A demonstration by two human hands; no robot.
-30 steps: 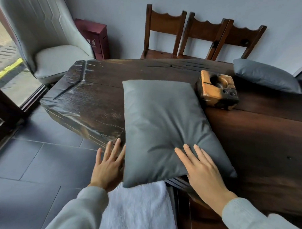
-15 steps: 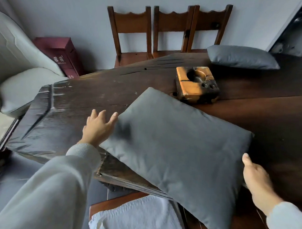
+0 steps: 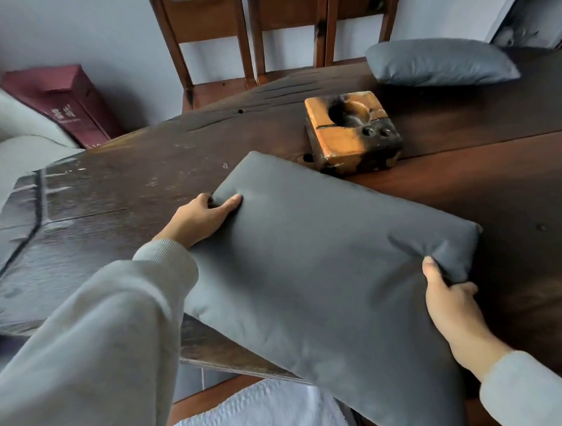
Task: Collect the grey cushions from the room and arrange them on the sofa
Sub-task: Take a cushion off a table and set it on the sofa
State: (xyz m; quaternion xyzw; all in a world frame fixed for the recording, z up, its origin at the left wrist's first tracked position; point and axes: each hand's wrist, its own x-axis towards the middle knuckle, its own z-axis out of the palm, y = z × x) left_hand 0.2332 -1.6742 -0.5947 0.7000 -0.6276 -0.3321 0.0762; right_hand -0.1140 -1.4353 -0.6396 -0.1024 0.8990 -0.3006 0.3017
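Observation:
A large grey cushion (image 3: pixel 323 275) lies slanted over the near edge of the dark wooden table (image 3: pixel 129 192), its lower end hanging past the edge. My left hand (image 3: pixel 200 219) grips its far left corner, thumb pressed on top. My right hand (image 3: pixel 451 305) pinches its right corner, and the fabric creases there. A second grey cushion (image 3: pixel 440 64) rests flat on the table at the far right, away from both hands. No sofa is in view.
A square wooden block with a round hollow (image 3: pixel 353 133) stands just beyond the held cushion. Wooden chairs (image 3: pixel 254 38) line the far wall. A maroon box (image 3: pixel 65 102) and a pale upholstered chair (image 3: pixel 13 152) are at the left. White cloth (image 3: pixel 258 411) lies below the table edge.
Both hands went from resting open beside the cushion to gripping its corners. The cushion has turned from upright to slanted across the table edge, and the view has moved closer.

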